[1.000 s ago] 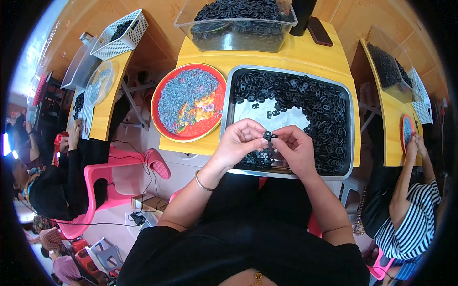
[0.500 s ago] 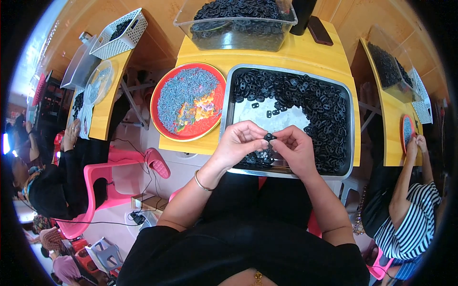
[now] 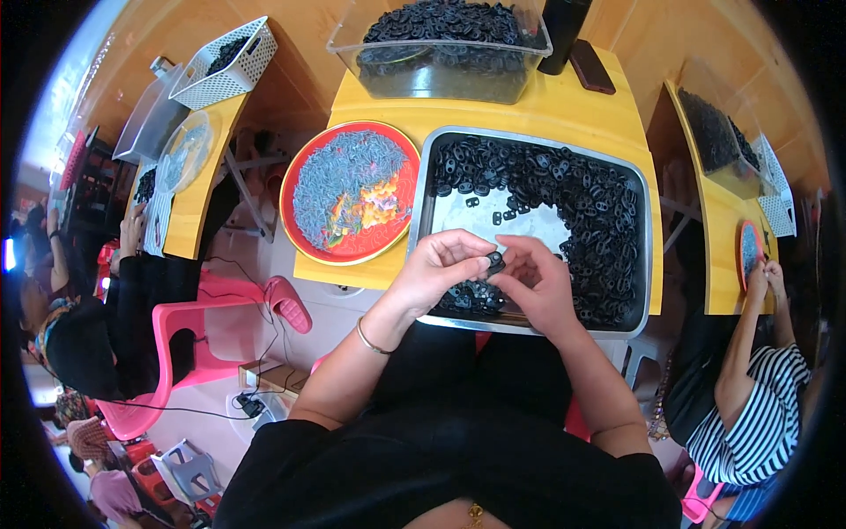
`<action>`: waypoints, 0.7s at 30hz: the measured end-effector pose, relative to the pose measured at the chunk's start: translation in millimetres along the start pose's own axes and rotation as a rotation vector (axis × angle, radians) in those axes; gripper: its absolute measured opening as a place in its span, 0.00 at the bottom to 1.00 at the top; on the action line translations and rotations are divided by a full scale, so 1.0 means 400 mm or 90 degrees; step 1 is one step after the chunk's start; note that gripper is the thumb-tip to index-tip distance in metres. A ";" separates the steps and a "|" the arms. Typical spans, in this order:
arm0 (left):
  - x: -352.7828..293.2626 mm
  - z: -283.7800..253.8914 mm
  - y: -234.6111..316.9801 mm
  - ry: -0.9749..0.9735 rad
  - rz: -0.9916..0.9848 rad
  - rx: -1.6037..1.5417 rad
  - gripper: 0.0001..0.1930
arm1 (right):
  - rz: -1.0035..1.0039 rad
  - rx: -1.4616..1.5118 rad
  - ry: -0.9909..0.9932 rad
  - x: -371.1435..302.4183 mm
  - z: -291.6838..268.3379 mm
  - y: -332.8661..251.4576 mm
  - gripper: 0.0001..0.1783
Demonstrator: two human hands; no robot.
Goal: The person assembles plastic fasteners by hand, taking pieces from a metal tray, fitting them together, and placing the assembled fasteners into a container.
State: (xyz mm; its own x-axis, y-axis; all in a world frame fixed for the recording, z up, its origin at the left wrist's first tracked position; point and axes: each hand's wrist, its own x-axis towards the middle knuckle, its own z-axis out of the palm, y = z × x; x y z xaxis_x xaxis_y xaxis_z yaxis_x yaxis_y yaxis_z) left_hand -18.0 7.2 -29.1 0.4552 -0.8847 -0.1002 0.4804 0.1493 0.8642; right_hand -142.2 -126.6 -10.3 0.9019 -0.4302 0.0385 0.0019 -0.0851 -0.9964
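Over the near part of a metal tray (image 3: 420, 198), my left hand (image 3: 441, 271) pinches a small black oval piece (image 3: 495, 263) between thumb and forefinger. Close against its right side is my right hand (image 3: 542, 286), fingers curled and thumb by the piece's lower edge; anything between those fingertips is hidden. Many similar black two-holed pieces (image 3: 608, 229) fill the tray's back and right, with a few loose ones on its bare metal middle. Left of the tray, a round red plate (image 3: 381, 240) carries a heap of thin silvery pin-like parts (image 3: 330, 176).
A clear plastic bin (image 3: 441, 86) of black pieces stands at the back of the yellow table (image 3: 608, 115), beside a dark cylinder (image 3: 561, 37) and a phone (image 3: 591, 67). Co-workers sit at tables left and right. A pink chair (image 3: 167, 353) is at left.
My right fingertips have drawn slightly back and down from the pinched meeting point, and more of the black piece shows in my left fingers. The view has shifted a little.
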 end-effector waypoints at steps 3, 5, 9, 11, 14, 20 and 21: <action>-0.002 -0.004 0.001 -0.023 -0.026 -0.042 0.09 | -0.059 -0.110 -0.071 -0.002 -0.001 -0.009 0.25; -0.004 -0.005 0.000 -0.042 -0.027 -0.033 0.13 | -0.045 -0.101 -0.062 -0.003 0.001 -0.011 0.23; -0.006 -0.009 0.001 -0.053 -0.053 -0.054 0.16 | -0.077 -0.126 -0.071 -0.004 -0.003 -0.008 0.20; -0.005 -0.008 0.001 -0.068 -0.066 -0.061 0.18 | -0.083 -0.135 -0.065 -0.005 -0.005 -0.007 0.19; -0.006 -0.010 0.000 -0.081 -0.067 -0.048 0.19 | -0.079 -0.140 -0.071 -0.005 -0.006 -0.005 0.16; -0.001 -0.012 -0.003 -0.091 -0.079 -0.029 0.20 | -0.078 -0.155 -0.073 -0.006 -0.012 0.003 0.15; -0.001 -0.012 -0.003 -0.090 -0.081 -0.029 0.20 | -0.060 -0.154 -0.075 -0.007 -0.013 0.002 0.15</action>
State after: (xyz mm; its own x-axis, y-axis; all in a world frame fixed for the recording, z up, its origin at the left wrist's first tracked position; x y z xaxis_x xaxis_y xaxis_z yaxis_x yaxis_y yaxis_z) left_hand -15.2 9.5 -32.6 0.2800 -0.9506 -0.1343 0.5623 0.0490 0.8255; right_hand -146.9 -130.0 -10.7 0.9467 -0.3036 0.1074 -0.0017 -0.3381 -0.9411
